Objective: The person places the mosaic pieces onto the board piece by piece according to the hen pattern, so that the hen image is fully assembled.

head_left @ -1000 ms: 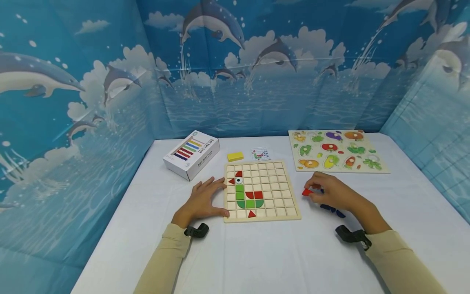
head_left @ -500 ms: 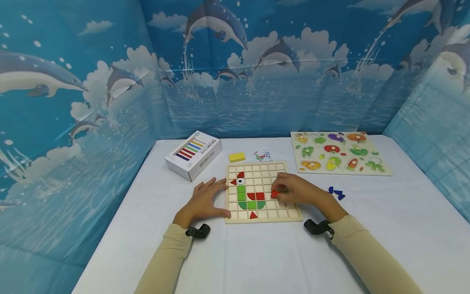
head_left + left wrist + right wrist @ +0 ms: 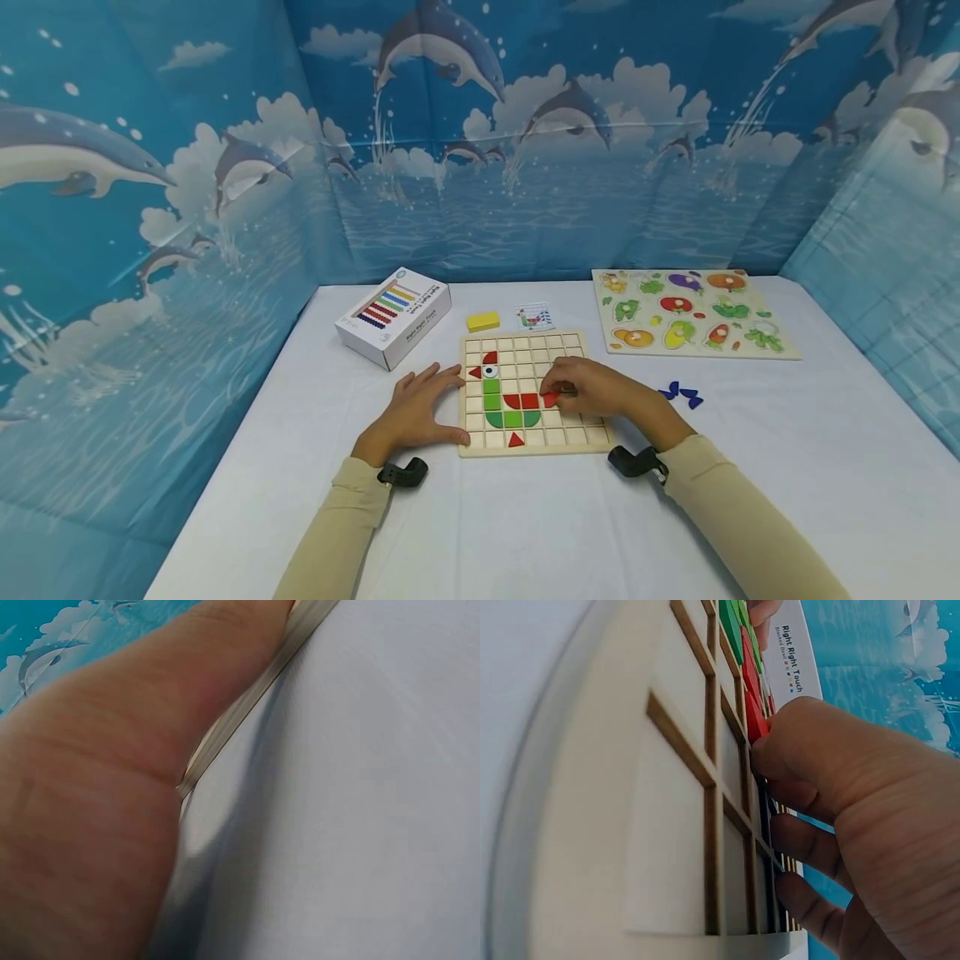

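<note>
Pressing flat against the near-left edge of the wooden grid board (image 3: 534, 392), the left hand (image 3: 416, 412) lies open with fingers spread, steadying it on the white table (image 3: 525, 525). The right hand (image 3: 600, 392), which a second ago was out by the blue pieces (image 3: 681, 393), has crossed onto the board and now pinches a red piece (image 3: 551, 400) at the cell just right of the red tiles, so the piece looks nearly seated. It is small, flat and bright red, extending the green-and-red figure. Farther back lie a yellow block (image 3: 482, 321), a white box (image 3: 393, 315) and a vegetable puzzle (image 3: 690, 312).
</note>
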A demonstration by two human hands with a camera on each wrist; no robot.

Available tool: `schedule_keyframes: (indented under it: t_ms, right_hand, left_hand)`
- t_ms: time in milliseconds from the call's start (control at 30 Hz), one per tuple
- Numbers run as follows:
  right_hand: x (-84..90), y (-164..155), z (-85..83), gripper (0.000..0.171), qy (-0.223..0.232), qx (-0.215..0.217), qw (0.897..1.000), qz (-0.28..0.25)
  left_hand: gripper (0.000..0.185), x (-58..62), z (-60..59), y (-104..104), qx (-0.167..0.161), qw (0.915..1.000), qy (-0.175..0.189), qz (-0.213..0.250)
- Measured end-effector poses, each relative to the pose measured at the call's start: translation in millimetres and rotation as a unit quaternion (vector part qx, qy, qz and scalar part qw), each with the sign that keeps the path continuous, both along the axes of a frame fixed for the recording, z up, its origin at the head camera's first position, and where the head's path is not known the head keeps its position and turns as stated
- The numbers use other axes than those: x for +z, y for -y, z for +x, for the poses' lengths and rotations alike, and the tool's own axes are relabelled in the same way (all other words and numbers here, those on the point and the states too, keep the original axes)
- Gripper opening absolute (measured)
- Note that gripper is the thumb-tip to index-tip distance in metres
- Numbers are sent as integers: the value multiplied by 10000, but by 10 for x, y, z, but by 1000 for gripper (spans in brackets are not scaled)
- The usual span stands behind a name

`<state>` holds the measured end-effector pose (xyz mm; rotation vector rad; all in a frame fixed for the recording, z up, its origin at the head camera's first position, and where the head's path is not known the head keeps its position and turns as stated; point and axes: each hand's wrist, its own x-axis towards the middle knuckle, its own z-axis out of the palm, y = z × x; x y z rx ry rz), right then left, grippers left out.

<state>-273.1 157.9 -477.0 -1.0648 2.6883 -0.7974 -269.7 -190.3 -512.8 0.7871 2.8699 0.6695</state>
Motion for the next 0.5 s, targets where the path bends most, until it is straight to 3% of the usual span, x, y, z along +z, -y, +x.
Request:
schedule_keyframes:
  t_ms: [500]
  right_hand:
    - [5, 32, -9, 26, 269, -207, 9994, 4]
  left_hand:
    - [95, 20, 7, 0, -51, 10000, -6, 5]
